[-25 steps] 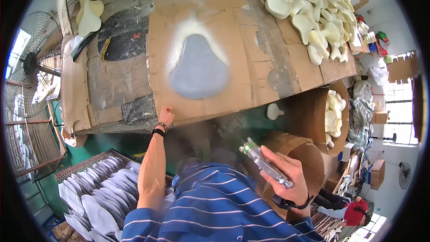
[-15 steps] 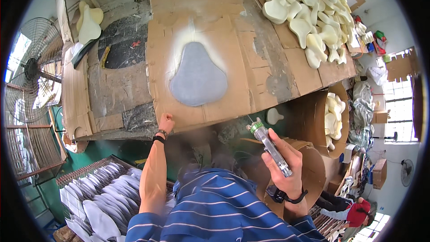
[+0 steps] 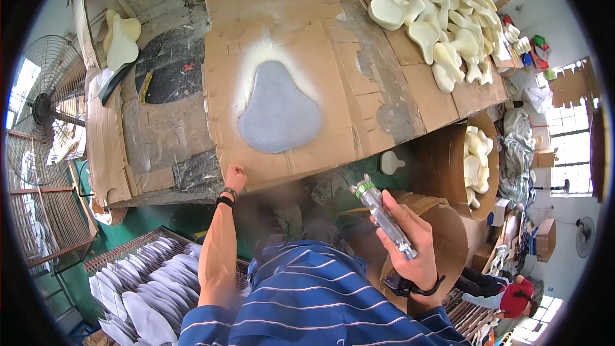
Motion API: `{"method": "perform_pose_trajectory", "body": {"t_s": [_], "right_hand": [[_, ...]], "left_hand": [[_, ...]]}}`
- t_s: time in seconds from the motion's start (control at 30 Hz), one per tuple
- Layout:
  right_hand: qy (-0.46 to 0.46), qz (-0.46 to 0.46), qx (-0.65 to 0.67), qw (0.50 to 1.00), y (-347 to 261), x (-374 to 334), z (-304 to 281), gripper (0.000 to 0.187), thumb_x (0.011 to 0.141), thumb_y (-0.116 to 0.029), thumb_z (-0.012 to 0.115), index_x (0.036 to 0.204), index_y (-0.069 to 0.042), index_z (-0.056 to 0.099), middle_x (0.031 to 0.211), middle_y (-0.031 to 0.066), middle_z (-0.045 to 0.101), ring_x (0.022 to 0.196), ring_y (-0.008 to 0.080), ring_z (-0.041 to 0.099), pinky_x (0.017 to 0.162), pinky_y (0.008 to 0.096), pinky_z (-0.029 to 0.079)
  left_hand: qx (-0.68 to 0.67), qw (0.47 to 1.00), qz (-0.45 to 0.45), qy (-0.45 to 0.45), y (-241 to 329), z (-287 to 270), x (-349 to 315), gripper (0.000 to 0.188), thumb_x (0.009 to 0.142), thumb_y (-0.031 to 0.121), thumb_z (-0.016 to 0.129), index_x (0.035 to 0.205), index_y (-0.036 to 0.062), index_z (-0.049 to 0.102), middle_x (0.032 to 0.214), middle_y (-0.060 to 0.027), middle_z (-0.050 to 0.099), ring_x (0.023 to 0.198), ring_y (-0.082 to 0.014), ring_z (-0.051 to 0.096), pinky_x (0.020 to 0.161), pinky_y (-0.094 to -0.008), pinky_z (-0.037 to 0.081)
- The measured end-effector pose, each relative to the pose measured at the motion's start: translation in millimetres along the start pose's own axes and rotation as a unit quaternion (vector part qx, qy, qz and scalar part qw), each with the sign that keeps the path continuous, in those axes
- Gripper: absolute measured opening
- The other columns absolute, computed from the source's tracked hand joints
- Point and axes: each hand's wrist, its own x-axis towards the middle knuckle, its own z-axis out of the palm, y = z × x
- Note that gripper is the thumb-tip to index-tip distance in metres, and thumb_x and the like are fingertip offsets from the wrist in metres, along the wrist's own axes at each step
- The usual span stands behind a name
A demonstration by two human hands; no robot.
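Observation:
A grey, rounded-triangle pad shaped like a bicycle saddle lies flat on a cardboard sheet, its narrow end pointing away from me. Pale overspray rings its far side. My right hand grips a spray gun, a metal body with a green ring near the nozzle, held beyond the table's near edge and apart from the pad. By that edge, below the pad's left corner, my left hand is curled closed; nothing shows in its fingers.
Cream foam pads are heaped at the far right. An open cardboard drum holds more, and one pad lies below the table. Grey-white pads fill a wire rack at lower left. A large fan stands left; a person in red is at lower right.
The table and pad appear shifted slightly left in view. Both hands keep nearly the same pose, the right one still around the spray gun. The pad looks unchanged.

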Motion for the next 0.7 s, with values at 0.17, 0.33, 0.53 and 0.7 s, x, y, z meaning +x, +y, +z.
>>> {"method": "perform_pose_trajectory", "body": {"t_s": [0.17,0.33,0.53,0.7], "right_hand": [[0.047,-0.052,-0.026,0.997,3.4,7.6,4.5,0.064,0.079,0.008,0.074,0.140,-0.001,0.058,0.094,0.0142,0.068,0.077,0.0245,0.066,0.070,0.0302,0.052],[0.027,-0.009,-0.052,0.998,4.8,-3.2,-7.1,0.060,0.080,0.008,0.073,0.138,0.001,0.059,0.096,0.0154,0.069,0.079,0.0250,0.067,0.072,0.0302,0.053],[-0.010,0.044,-0.053,0.998,10.8,-23.5,-21.3,0.059,0.080,0.007,0.074,0.137,0.001,0.060,0.100,0.0173,0.071,0.082,0.0267,0.070,0.075,0.0314,0.054],[-0.098,0.033,-0.012,0.995,1.0,-22.0,-12.2,0.067,0.074,0.009,0.070,0.139,-0.002,0.059,0.099,0.0182,0.068,0.079,0.0333,0.067,0.073,0.0339,0.053]], "left_hand": [[0.015,1.000,-0.003,0.004,-1.8,-0.1,2.6,0.030,0.076,0.001,0.058,0.106,0.0030,0.057,0.088,-0.0077,0.057,0.083,-0.0208,0.057,0.077,-0.0335,0.047],[0.017,1.000,-0.011,0.009,-7.4,5.3,3.3,0.030,0.077,0.000,0.057,0.107,0.0037,0.056,0.092,-0.0089,0.059,0.087,-0.0223,0.058,0.079,-0.0337,0.048],[-0.028,0.999,-0.007,-0.015,-28.4,3.4,15.9,0.031,0.077,-0.002,0.058,0.107,0.0041,0.055,0.089,-0.0059,0.055,0.082,-0.0190,0.055,0.075,-0.0329,0.046],[-0.036,0.999,0.005,0.000,-19.2,5.6,11.2,0.031,0.075,-0.002,0.059,0.106,0.0036,0.055,0.087,-0.0047,0.054,0.080,-0.0174,0.053,0.073,-0.0327,0.046]]}}
